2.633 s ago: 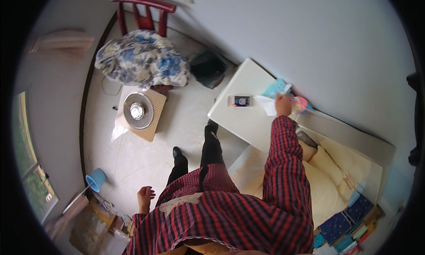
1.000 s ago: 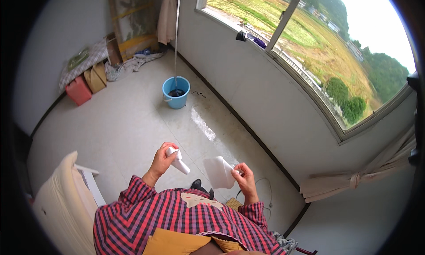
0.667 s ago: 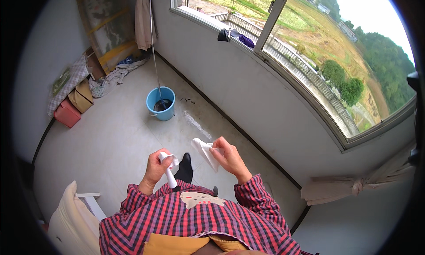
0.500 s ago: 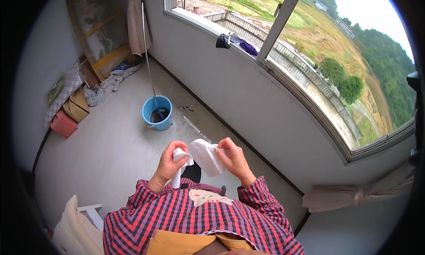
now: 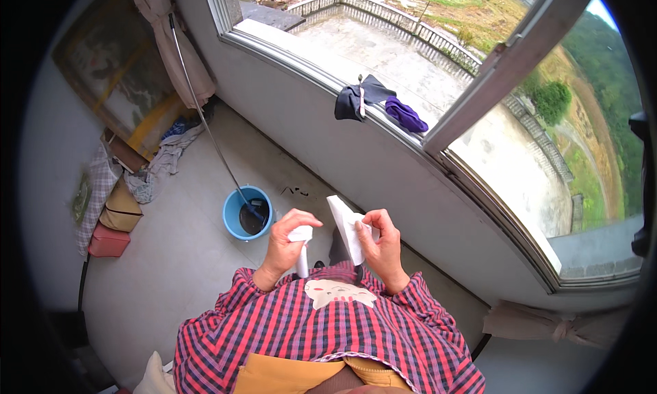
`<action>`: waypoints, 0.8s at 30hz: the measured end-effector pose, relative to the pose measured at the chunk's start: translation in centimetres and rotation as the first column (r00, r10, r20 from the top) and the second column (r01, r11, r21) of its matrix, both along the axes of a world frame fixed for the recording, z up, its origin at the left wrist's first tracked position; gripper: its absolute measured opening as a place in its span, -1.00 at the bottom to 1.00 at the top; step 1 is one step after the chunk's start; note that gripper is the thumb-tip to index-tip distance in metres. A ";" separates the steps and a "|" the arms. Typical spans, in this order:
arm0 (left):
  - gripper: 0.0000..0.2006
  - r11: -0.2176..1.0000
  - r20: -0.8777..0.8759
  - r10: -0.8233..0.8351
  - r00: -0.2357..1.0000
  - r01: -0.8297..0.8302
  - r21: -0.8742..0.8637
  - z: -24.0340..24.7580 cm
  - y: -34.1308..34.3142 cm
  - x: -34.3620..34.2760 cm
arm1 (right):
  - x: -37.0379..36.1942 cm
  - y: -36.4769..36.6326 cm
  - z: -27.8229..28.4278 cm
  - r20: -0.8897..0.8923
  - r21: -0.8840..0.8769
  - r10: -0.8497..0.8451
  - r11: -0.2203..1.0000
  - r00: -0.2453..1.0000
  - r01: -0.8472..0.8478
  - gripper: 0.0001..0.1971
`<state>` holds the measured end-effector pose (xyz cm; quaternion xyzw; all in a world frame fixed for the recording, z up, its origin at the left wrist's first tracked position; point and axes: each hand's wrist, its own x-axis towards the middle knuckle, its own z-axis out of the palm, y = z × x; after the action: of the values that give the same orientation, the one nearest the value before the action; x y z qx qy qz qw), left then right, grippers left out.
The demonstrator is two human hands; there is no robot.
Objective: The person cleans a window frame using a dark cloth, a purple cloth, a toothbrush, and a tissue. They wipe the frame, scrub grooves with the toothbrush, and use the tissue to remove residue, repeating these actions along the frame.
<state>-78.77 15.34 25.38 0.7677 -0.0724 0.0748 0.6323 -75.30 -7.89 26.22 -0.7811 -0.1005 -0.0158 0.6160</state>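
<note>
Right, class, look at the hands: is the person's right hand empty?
No, the right hand is pinching a white sheet in front of the checked shirt.

Here the left hand (image 5: 282,249) covers part of its white tissue (image 5: 302,262), and over on the right, the right hand (image 5: 384,251) hides one edge of its white sheet (image 5: 348,228)! Down in the bucket (image 5: 229,214), the mop's (image 5: 203,119) lower end disappears into something too dark to tell. Those black bits (image 5: 295,191) on the floor? Too small to name. And the cream cushion (image 5: 155,377) is sliced off by the bottom edge!
</note>
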 end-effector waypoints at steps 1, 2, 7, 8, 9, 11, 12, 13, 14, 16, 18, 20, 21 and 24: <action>-0.66 0.995 -0.030 0.068 0.997 -0.070 -0.074 -0.5 0.9 1.4 | 2.2 1.1 -0.4 0.010 0.003 0.056 0.998 0.998 -0.056 -0.84; -0.68 0.993 -0.067 0.085 0.994 -0.090 -0.081 -0.8 2.3 2.7 | 4.4 2.2 -0.6 0.029 0.005 0.110 0.994 0.994 -0.110 -0.85; -0.68 0.970 -0.156 0.234 0.960 -0.242 -0.035 0.7 6.6 9.9 | 16.2 8.1 0.5 0.094 0.067 0.240 0.967 0.966 -0.247 -0.83; -0.67 0.966 -0.135 0.254 0.958 -0.258 -0.014 1.5 7.0 11.0 | 18.1 9.3 1.3 0.106 0.066 0.269 0.959 0.957 -0.277 -0.80; -0.66 0.962 -0.116 0.273 0.955 -0.274 0.008 2.2 7.4 11.9 | 20.1 10.1 2.1 0.151 -0.004 0.305 0.951 0.940 -0.308 -0.77; -0.68 0.950 -0.047 0.298 0.953 -0.292 0.107 3.9 8.9 14.0 | 23.9 12.4 4.2 0.246 -0.028 0.319 0.946 0.915 -0.322 -0.77; -0.68 0.943 -0.043 0.319 0.947 -0.312 0.117 4.1 9.3 15.5 | 26.3 13.3 4.9 0.261 -0.029 0.309 0.949 0.914 -0.313 -0.77; -0.69 0.935 -0.038 0.342 0.939 -0.335 0.117 4.3 10.1 16.7 | 28.5 14.6 6.0 0.324 -0.057 0.273 0.961 0.906 -0.270 -0.77; -0.69 0.927 -0.032 0.359 0.933 -0.352 0.125 4.4 10.5 17.9 | 30.6 15.1 6.8 0.349 -0.117 0.289 0.957 0.891 -0.265 -0.74; -0.72 0.921 -0.053 0.373 0.926 -0.363 0.141 4.5 11.4 20.4 | 34.9 16.2 8.1 0.441 -0.215 0.310 0.947 0.842 -0.237 -0.71; -0.72 0.927 -0.104 0.366 0.925 -0.352 0.131 4.6 11.9 21.7 | 37.4 16.4 8.5 0.457 -0.312 0.349 0.924 0.818 -0.220 -0.72; -0.73 0.928 -0.046 0.351 0.935 -0.341 0.149 4.4 12.6 23.8 | 40.1 16.8 7.6 0.453 -0.397 0.385 0.895 0.804 -0.205 -0.72; -0.73 0.932 -0.021 0.337 0.941 -0.331 0.149 4.1 13.1 25.0 | 41.4 17.0 6.5 0.426 -0.476 0.421 0.857 0.801 -0.197 -0.73; -0.73 0.950 -0.016 0.273 0.962 -0.267 0.161 3.1 16.8 29.4 | 44.7 18.1 2.7 0.356 -0.626 0.454 0.765 0.817 -0.153 -0.75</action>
<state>-49.37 32.10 28.48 0.8190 0.0395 0.1401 0.5550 -30.59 10.19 28.94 -0.8704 -0.3817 -0.0777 0.3010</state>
